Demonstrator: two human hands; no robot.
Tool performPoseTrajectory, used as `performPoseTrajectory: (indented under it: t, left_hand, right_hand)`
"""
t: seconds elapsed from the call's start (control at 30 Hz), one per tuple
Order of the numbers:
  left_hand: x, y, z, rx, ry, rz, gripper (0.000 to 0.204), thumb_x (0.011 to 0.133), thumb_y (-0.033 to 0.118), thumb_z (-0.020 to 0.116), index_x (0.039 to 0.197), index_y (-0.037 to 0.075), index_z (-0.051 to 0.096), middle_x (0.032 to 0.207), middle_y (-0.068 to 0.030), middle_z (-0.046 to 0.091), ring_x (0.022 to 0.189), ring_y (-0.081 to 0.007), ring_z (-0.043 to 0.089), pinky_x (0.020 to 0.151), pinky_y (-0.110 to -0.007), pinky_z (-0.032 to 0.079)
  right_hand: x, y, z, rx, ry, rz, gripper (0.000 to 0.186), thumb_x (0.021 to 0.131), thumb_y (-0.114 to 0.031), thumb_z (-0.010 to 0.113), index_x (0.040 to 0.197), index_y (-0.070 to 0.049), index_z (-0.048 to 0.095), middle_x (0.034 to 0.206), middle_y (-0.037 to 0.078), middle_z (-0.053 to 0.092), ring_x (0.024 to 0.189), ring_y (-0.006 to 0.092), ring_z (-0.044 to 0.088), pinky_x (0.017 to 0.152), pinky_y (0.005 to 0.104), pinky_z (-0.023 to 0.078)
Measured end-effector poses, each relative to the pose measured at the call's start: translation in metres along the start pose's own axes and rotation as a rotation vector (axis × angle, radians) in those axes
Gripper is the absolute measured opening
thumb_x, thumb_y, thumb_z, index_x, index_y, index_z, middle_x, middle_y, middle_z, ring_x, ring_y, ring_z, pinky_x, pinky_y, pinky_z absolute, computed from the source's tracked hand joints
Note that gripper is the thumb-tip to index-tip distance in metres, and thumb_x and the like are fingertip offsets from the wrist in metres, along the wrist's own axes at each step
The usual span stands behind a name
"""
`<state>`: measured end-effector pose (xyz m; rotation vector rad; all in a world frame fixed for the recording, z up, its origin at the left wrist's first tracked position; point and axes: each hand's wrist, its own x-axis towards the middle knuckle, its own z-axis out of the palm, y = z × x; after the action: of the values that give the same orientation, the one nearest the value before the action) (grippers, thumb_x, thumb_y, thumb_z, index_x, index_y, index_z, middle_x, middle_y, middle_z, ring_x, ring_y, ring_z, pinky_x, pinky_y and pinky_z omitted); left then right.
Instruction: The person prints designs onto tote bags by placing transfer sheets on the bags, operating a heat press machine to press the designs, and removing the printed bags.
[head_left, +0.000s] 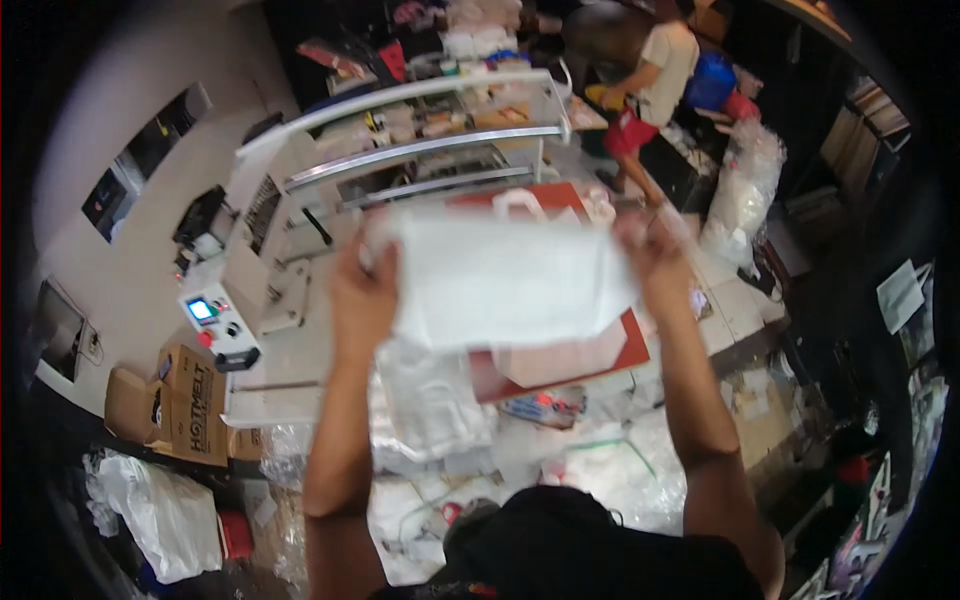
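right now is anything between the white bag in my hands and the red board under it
One thing: another white bag already lies on the red board. Both hands, left and right, grip the held bag above it in open air.

A translucent white plastic bag (pixel 505 280) hangs over a red board (pixel 633 345), beside a white machine (pixel 300 215).

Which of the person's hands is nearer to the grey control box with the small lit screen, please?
The left. The left hand grips the left edge of the white bag, just right of the control box. The right hand grips the bag's far edge, much farther away.
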<state>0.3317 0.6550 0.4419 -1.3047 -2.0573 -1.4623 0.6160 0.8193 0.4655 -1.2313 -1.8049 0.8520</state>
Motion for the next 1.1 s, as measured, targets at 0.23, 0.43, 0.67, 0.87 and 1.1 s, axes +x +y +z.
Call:
performPoseTrajectory:
  t: [0.23, 0.43, 0.67, 0.87, 1.1]
  left_hand:
    - [0.043, 0.036, 0.072, 0.108, 0.781, 0.613, 0.047, 0.089, -0.003, 0.058, 0.132, -0.006, 0.039, 0.12, -0.0223, 0.052, 0.093, -0.0319, 0.061, 0.073, -0.034, 0.055]
    - [-0.125, -0.105, 0.251, 0.321, -0.493, -0.021, 0.045, 0.092, 0.018, 0.049, 0.137, 0.012, 0.047, 0.109, -0.0253, 0.056, 0.098, -0.0409, 0.06, 0.082, -0.048, 0.053]
    - [-0.177, -0.078, 0.242, 0.372, -0.585, -0.259, 0.045, 0.092, 0.02, 0.05, 0.136, 0.013, 0.048, 0.1, -0.0181, 0.057, 0.083, -0.0384, 0.063, 0.07, -0.051, 0.053]
    - [-0.173, -0.075, 0.245, 0.403, -0.56, -0.297, 0.045, 0.09, 0.019, 0.051, 0.134, 0.014, 0.05, 0.105, -0.0182, 0.057, 0.08, -0.0385, 0.063, 0.067, -0.049, 0.054]
    - [-0.144, -0.036, 0.247, 0.446, -0.52, -0.042, 0.049, 0.085, 0.02, 0.056, 0.133, 0.01, 0.051, 0.122, -0.0174, 0.052, 0.115, -0.0391, 0.051, 0.094, -0.055, 0.042]
  right_hand:
    - [0.058, 0.021, -0.046, 0.33, 0.728, -0.929, 0.032, 0.09, 0.001, 0.06, 0.122, 0.004, 0.054, 0.118, 0.018, 0.062, 0.089, 0.0207, 0.065, 0.081, 0.0292, 0.054]
    - [0.077, 0.27, 0.077, -0.421, -0.185, -0.235, 0.021, 0.086, -0.014, 0.056, 0.103, -0.011, 0.068, 0.082, 0.021, 0.067, 0.077, 0.039, 0.066, 0.071, 0.0479, 0.053]
    - [0.024, 0.301, 0.069, -0.35, -0.146, -0.173, 0.024, 0.085, -0.011, 0.06, 0.107, -0.01, 0.068, 0.084, 0.02, 0.067, 0.073, 0.0382, 0.065, 0.067, 0.0469, 0.052]
    - [0.032, 0.317, 0.075, -0.306, -0.088, -0.331, 0.024, 0.082, -0.011, 0.062, 0.105, -0.004, 0.064, 0.091, 0.02, 0.066, 0.086, 0.0396, 0.061, 0.078, 0.0491, 0.049]
    - [0.059, 0.275, 0.079, -0.547, 0.03, -0.316, 0.027, 0.078, -0.013, 0.065, 0.104, -0.007, 0.064, 0.113, 0.015, 0.058, 0.106, 0.0356, 0.052, 0.088, 0.0486, 0.042]
